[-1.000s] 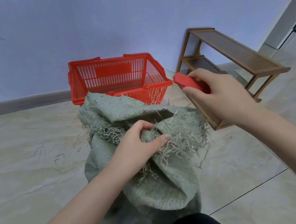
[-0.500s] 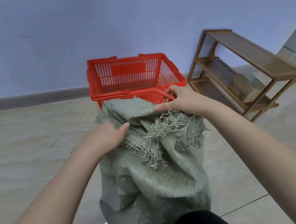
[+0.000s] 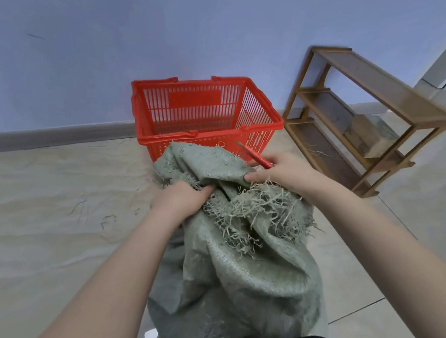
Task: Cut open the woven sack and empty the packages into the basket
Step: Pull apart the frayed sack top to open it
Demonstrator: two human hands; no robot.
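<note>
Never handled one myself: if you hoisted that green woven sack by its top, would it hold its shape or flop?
Probably floppy: the woven sack folds where the left hand grips it, beside the right hand holding a red cutter. Its bulging lower part suggests weight inside, so it would likely sag. The frayed edge may shed threads.

Right hand (image 3: 284,172) (red cutter (image 3: 255,157) held) dropped onto sack (image 3: 248,266) mouth; left hand (image 3: 183,197) regripped further left.
</note>
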